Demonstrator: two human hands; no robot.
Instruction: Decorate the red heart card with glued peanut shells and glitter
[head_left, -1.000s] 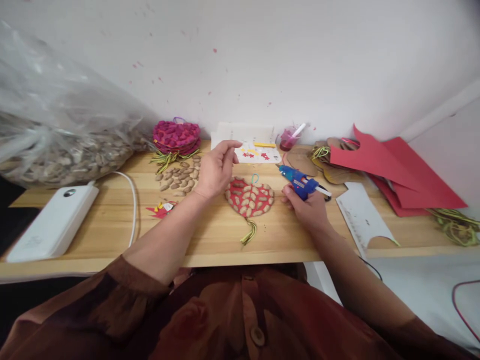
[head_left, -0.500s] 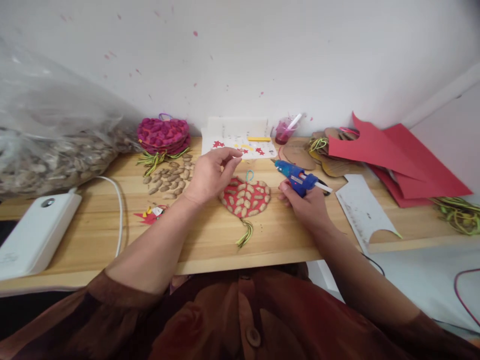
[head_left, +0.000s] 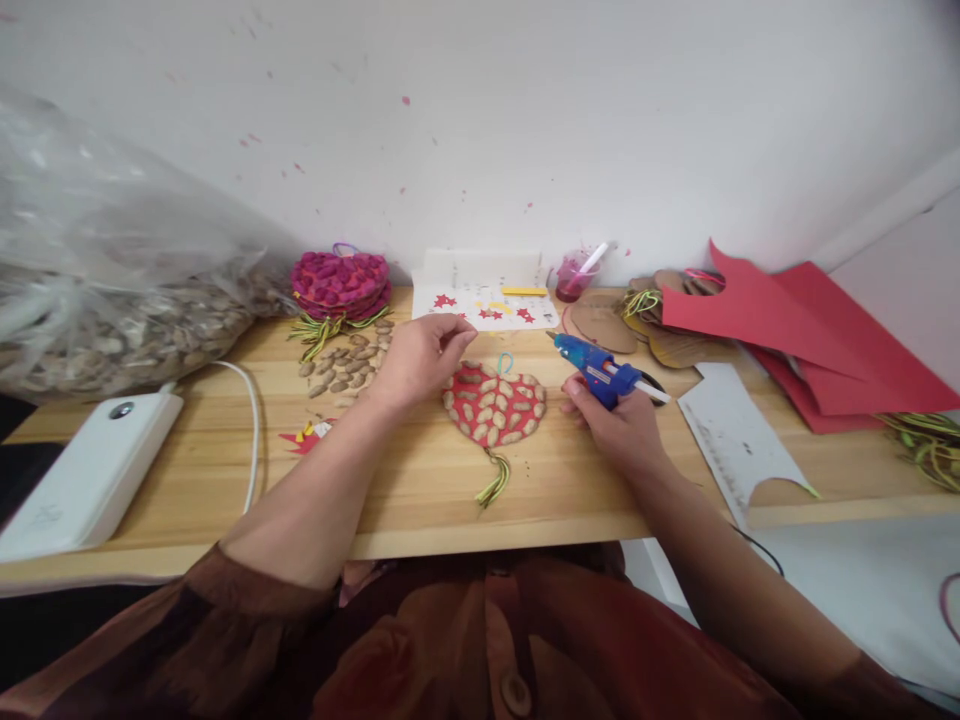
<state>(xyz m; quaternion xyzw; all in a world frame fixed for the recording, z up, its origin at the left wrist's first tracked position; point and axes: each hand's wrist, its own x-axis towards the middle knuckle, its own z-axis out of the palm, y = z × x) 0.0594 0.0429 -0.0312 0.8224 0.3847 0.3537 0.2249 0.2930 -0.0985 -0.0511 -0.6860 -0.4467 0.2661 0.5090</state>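
In my right hand [head_left: 619, 425] is a blue hot glue gun [head_left: 592, 368]; its nozzle points up and left, and a white glue stick [head_left: 652, 390] pokes out of its back. My left hand [head_left: 420, 358] hovers at the upper left of a red, roughly heart-shaped piece [head_left: 496, 402] covered with peanuts. Its thumb and forefinger are pinched together; whatever lies between them is too small to make out. That piece lies flat, with a light blue loop [head_left: 505, 362] on top and a green yarn tassel [head_left: 493, 482] below.
Loose peanuts [head_left: 341, 365] and red and yellow scraps [head_left: 304, 437] lie left. Behind are a sheet with paper stars [head_left: 480, 315], a magenta-stained cup [head_left: 572, 280] and stacked pink pieces [head_left: 341, 285]. A peanut bag [head_left: 112, 330], a power bank [head_left: 97, 470] and red card [head_left: 810, 340] flank these.
The view has shifted, so everything sits slightly lower and further right. My left thumb and forefinger have come closer together. The glue gun stays in my right hand, nearly unmoved.
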